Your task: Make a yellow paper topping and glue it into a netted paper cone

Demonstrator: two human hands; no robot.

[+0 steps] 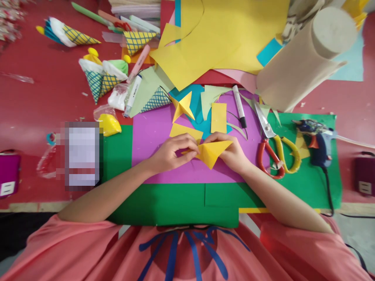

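Green sheet (175,205): nearest the person, flat on the red tabletop (43,101), with a purple sheet (155,136) lying on its far part.
Left hand (170,154): over the purple sheet, its grip pinching the left end of the folded yellow paper (211,153).
Right hand (231,152): its grip pinching the right side of the same paper, fingertips close to the left hand's.
Folded yellow paper: held between both hands just above the purple sheet, a pointed corner aimed toward the person.
Scissors (274,146): right of the right hand, on the green sheet, blades away from the person.
Glue gun (318,142): further right, on the green sheet's edge.
Yellow star (183,106): just beyond the hands.
Black marker (239,106): beyond the right hand.
Paper cones (101,76): far left.
Tan roll (307,58): far right.
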